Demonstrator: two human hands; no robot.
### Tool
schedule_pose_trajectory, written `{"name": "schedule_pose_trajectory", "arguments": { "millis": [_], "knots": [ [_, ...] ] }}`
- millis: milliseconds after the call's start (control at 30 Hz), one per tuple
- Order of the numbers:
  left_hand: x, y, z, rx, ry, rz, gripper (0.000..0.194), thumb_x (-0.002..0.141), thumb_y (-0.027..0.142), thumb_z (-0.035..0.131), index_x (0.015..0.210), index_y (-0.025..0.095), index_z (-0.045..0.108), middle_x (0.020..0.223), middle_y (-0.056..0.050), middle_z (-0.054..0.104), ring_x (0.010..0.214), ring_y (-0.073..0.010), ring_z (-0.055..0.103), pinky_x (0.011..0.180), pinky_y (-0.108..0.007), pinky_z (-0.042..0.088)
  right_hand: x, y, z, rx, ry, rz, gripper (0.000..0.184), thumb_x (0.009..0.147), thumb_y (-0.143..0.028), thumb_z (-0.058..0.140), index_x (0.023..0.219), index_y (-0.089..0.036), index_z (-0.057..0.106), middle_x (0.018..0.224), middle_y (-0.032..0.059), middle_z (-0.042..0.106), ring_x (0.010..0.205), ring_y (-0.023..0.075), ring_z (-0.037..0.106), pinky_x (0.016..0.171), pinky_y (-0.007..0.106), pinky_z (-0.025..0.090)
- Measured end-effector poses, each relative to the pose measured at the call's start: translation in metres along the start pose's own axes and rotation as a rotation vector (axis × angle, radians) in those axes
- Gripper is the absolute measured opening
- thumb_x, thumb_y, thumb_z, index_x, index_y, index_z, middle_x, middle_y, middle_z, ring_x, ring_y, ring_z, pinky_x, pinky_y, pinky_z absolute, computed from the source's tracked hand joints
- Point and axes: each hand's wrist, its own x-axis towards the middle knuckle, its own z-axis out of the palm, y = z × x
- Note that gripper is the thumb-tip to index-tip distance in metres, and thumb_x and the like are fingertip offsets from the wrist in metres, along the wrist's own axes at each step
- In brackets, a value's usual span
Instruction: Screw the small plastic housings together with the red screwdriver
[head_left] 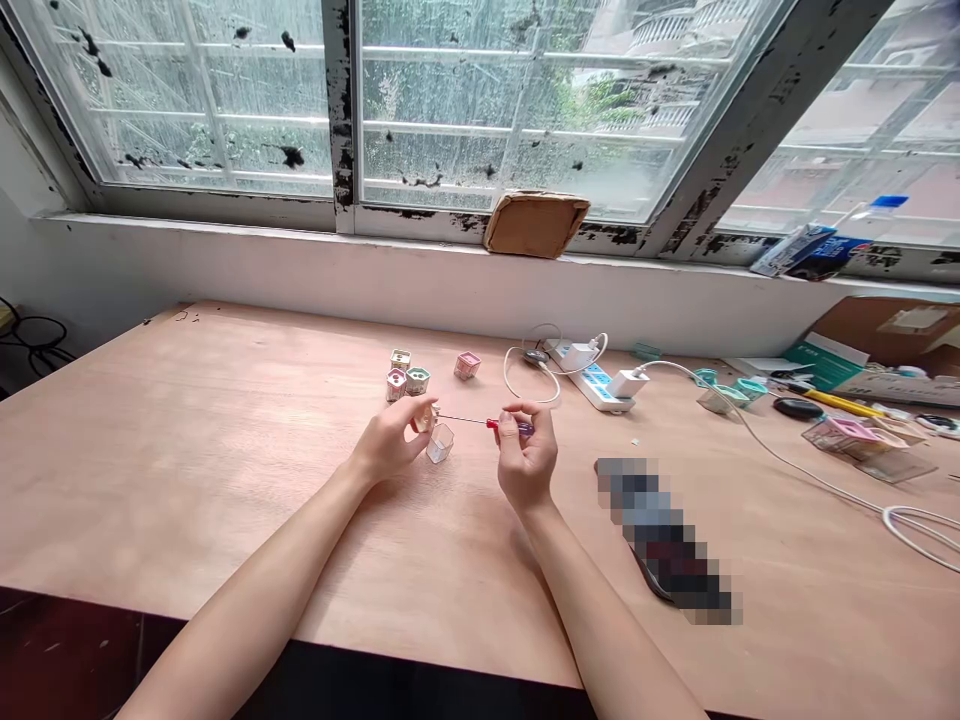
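Observation:
My left hand (390, 438) is closed on a small beige pencil sharpener top (424, 417), pinched between thumb and fingers. In my right hand (527, 455) is a screwdriver (491, 424) with a red and purple handle. Its thin shaft points left, and the tip reaches the sharpener top; whether it sits in a screw is too small to tell. Just below the left fingertips, a clear plastic sharpener container (440, 445) stands on the table. Behind the left hand are a yellow sharpener (401, 358), a dark pink sharpener (396, 385) and a green sharpener (418, 380).
A pink sharpener (466, 365) stands farther back on the wooden table (225, 450). A white power strip (592, 378) with chargers and a long white cable (757, 430) lies right of it. A pixelated dark object (667, 540) is near my right forearm. More sharpener parts (847, 437) lie far right.

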Motion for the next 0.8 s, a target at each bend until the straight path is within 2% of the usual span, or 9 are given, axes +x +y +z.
{"name": "schedule_pose_trajectory", "arguments": {
  "millis": [200, 333, 567, 800],
  "knots": [
    [-0.0015, -0.0012, 0.0016, 0.0, -0.015, -0.035, 0.046, 0.084, 0.012, 0.062, 0.129, 0.021, 0.059, 0.093, -0.003, 0.069, 0.075, -0.0149, 0.064, 0.076, -0.028, 0.056, 0.0001, 0.0021, -0.0024, 0.0, -0.05, -0.051, 0.017, 0.093, -0.035, 0.053, 0.106, -0.023, 0.053, 0.079, 0.001, 0.064, 0.069, 0.019, 0.067, 0.064, 0.031, 0.05],
    [-0.0014, -0.0028, 0.0013, 0.001, -0.007, -0.033, 0.045, 0.084, 0.013, 0.063, 0.129, 0.02, 0.06, 0.096, -0.004, 0.07, 0.074, -0.0146, 0.064, 0.075, -0.028, 0.057, 0.0007, -0.0004, -0.0003, -0.021, -0.055, -0.084, 0.016, 0.093, -0.037, 0.055, 0.102, -0.023, 0.054, 0.077, 0.0016, 0.066, 0.072, 0.0195, 0.068, 0.066, 0.031, 0.052],
    [-0.0014, -0.0037, 0.0018, -0.003, 0.005, 0.001, 0.046, 0.084, 0.011, 0.061, 0.129, 0.017, 0.059, 0.091, -0.003, 0.07, 0.074, -0.0137, 0.064, 0.072, -0.026, 0.056, 0.0014, -0.0062, 0.0, -0.099, -0.028, -0.052, 0.027, 0.094, -0.047, 0.057, 0.085, -0.021, 0.054, 0.063, -0.0012, 0.063, 0.047, 0.0133, 0.054, 0.047, 0.025, 0.04],
    [-0.0012, -0.0017, 0.001, 0.001, 0.002, 0.0, 0.046, 0.084, 0.01, 0.061, 0.129, 0.017, 0.059, 0.092, -0.003, 0.07, 0.073, -0.0131, 0.064, 0.072, -0.025, 0.057, -0.0006, -0.0037, -0.0009, -0.043, -0.069, -0.088, 0.015, 0.095, -0.034, 0.052, 0.103, -0.021, 0.054, 0.069, -0.0015, 0.061, 0.058, 0.0159, 0.062, 0.053, 0.026, 0.045]
  ]
}}
